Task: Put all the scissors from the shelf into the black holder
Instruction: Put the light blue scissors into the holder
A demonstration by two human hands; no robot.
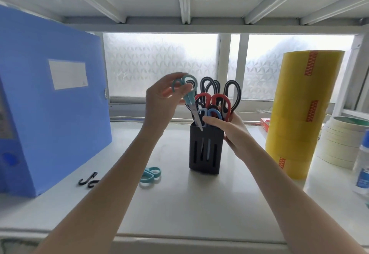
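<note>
A black slotted holder (205,150) stands upright mid-shelf, filled with several scissors: black-handled (231,92), red-handled (219,102) and blue-handled (213,114) ones. My left hand (159,102) pinches teal-handled scissors (188,96) by the handles, blade tip down and just inside the holder's rim. My right hand (229,128) grips the holder's upper right side, fingers across the top. A second pair of teal scissors (150,176) lies flat on the shelf, partly under my left forearm. Black scissor handles (88,180) lie further left, mostly hidden by that arm.
A tall blue file box (50,98) stands at the left. A yellow stack of tape rolls (301,114) rises at the right, with cream masking tape rolls (343,142) and a clear bottle (362,166) beside it. A frosted window closes the back.
</note>
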